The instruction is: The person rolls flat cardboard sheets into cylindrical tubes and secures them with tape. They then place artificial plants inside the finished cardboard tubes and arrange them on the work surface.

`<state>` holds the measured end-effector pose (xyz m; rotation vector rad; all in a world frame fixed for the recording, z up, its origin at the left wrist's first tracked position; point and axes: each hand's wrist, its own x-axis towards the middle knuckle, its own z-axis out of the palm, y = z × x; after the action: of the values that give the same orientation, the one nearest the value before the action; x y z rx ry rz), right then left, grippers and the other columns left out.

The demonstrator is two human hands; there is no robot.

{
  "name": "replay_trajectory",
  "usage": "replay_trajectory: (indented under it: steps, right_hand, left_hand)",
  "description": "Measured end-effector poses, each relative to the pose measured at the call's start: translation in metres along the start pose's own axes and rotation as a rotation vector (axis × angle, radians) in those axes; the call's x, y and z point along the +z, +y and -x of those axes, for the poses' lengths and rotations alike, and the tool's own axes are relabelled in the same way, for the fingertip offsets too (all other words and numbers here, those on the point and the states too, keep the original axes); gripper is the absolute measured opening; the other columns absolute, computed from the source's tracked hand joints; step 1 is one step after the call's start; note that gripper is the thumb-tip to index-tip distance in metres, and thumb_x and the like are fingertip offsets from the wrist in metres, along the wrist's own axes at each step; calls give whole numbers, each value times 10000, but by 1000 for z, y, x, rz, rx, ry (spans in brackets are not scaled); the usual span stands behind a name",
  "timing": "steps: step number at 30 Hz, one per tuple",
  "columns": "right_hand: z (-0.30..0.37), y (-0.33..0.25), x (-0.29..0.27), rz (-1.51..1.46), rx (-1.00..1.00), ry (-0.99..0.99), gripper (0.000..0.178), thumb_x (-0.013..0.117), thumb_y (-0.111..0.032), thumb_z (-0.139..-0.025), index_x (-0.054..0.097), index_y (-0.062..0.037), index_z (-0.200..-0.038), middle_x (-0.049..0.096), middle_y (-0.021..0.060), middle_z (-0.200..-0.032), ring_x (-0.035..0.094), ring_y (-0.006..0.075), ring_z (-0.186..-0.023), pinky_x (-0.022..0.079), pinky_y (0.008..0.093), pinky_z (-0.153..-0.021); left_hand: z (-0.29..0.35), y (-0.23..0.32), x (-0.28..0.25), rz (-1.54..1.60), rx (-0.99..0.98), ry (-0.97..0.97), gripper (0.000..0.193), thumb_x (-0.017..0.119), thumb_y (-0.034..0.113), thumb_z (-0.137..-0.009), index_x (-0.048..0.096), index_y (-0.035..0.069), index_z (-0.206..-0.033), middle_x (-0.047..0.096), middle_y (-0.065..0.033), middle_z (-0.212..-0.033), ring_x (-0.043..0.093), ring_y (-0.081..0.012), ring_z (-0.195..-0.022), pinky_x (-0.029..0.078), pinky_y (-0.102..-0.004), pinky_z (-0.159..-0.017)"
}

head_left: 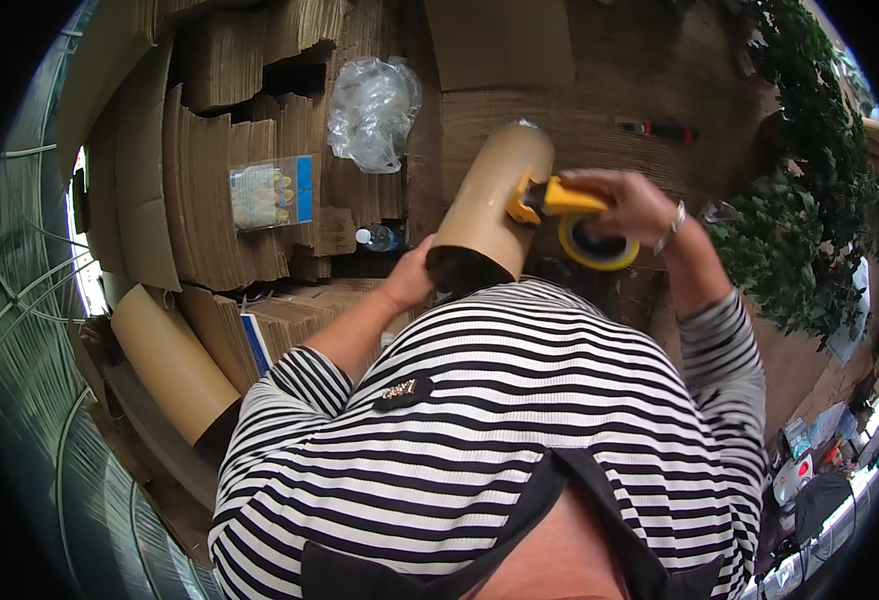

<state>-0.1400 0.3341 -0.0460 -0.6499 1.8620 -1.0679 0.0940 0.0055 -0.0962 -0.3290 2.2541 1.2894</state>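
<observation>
A wide brown cardboard tube (487,195) lies slanted in front of my chest, its dark open end toward me. My left hand (414,277) grips the tube near that open end; its fingertips are hidden behind the wall. In my right hand (639,212) is a yellow tape dispenser (564,198) with a roll of tape on it. Its head touches the right side of the tube, and my fingers are wrapped around its handle.
Stacks of flattened cardboard (229,150) fill the left side, with a clear plastic bag (374,112), packaged gloves (271,194) and a bottle (379,238). Another tube (174,362) stands lower left. A red and black tool (659,131) lies beyond; leafy branches (804,220) hang right.
</observation>
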Motion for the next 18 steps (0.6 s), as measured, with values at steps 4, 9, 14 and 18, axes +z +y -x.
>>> replay_trajectory:
  steps: [4, 9, 14, 18]
  right_hand:
    - [-58, -49, -13, 501, 60, -219, 601, 736, -228, -750, 656, -299, -1342, 738, 101, -1132, 707, 287, -1008, 562, 384, -893]
    - [-43, -53, 22, 521, 11, -91, 625, 722, -274, -773, 607, -308, -1386, 713, 94, -1195, 702, 297, -1029, 563, 407, -902]
    - [24, -6, 50, 494, 99, -55, 610, 761, -360, -780, 624, -293, -1370, 699, 69, -1250, 677, 297, -1107, 544, 425, -944]
    - [-18, -14, 54, 534, 13, 26, 609, 781, -360, -762, 642, -309, -1353, 687, 64, -1282, 676, 315, -1102, 541, 412, -958]
  left_hand:
    - [-14, 82, -59, -327, -43, -147, 910, 750, 316, -825, 287, -2, -1541, 618, -300, -1275, 619, -415, -1182, 504, -437, -999]
    - [-21, 56, -47, -652, -75, -201, 724, 587, 78, -860, 297, -41, -1512, 637, -325, -1195, 620, -447, -1130, 503, -497, -942]
    - [-1, -36, -34, -324, 109, -14, 614, 572, 106, -912, 367, -23, -1476, 637, -295, -1225, 639, -402, -1136, 539, -462, -904]
    - [8, -19, -30, 673, -289, 44, 529, 601, 242, -985, 448, 41, -1450, 666, -163, -1248, 681, -294, -1101, 582, -391, -860]
